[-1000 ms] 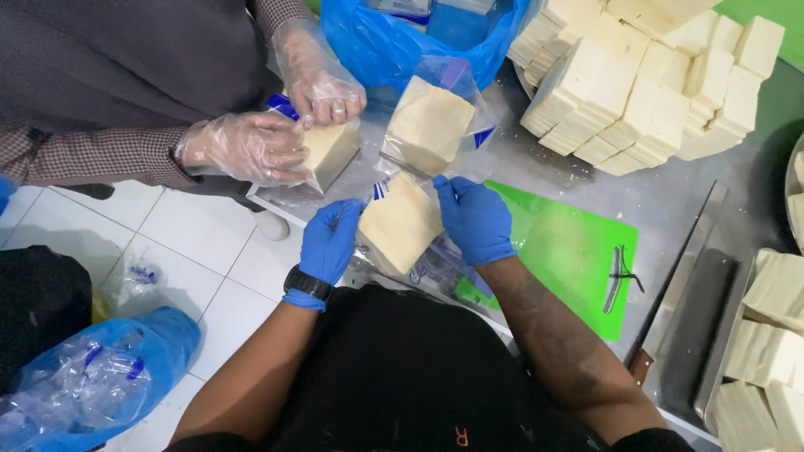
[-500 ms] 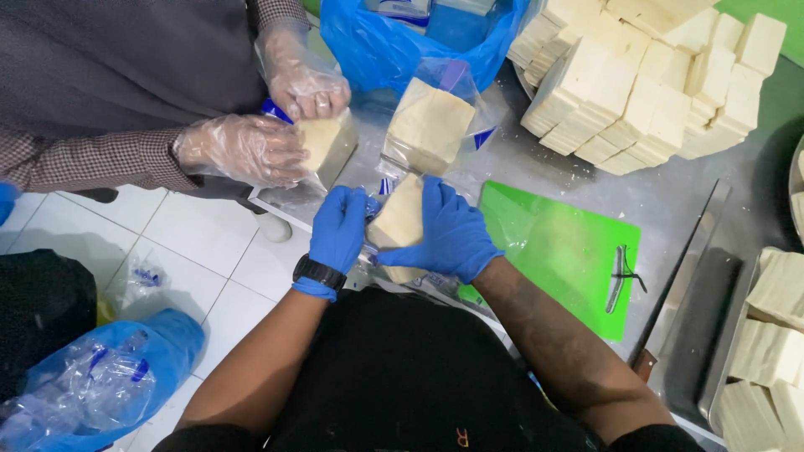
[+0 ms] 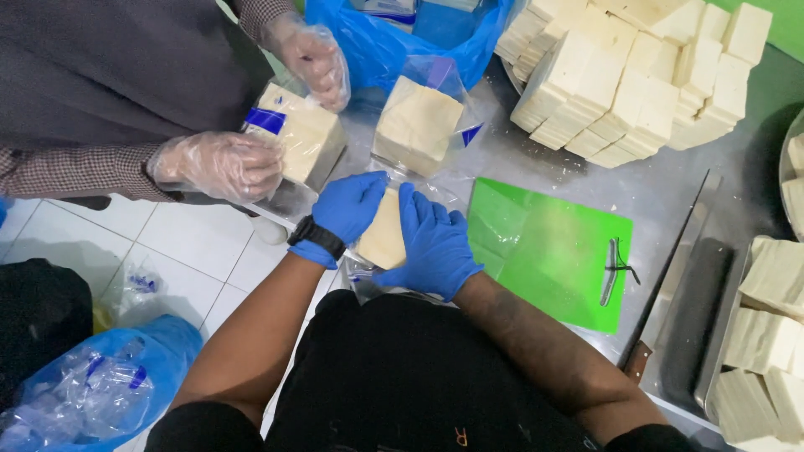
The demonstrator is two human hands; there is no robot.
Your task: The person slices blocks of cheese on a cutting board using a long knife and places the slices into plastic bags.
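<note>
- Blue-gloved left hand [image 3: 350,207] & right hand [image 3: 434,243] both closed on pale block [image 3: 385,234], one each side, inside clear bag [image 3: 368,280] at near counter [image 3: 536,163] edge.
- Vs 1 s ago: right hand was only at block's top corner; now it's lower and wraps the right side. Block sits lower, mostly covered.
- Co-worker's clear-gloved hands [image 3: 222,163] still on bagged block [image 3: 297,134], upper hand [image 3: 316,63] shifted a bit.
- Green board [image 3: 544,251], stacked blocks [image 3: 620,75], knife [image 3: 662,285]: no change.
</note>
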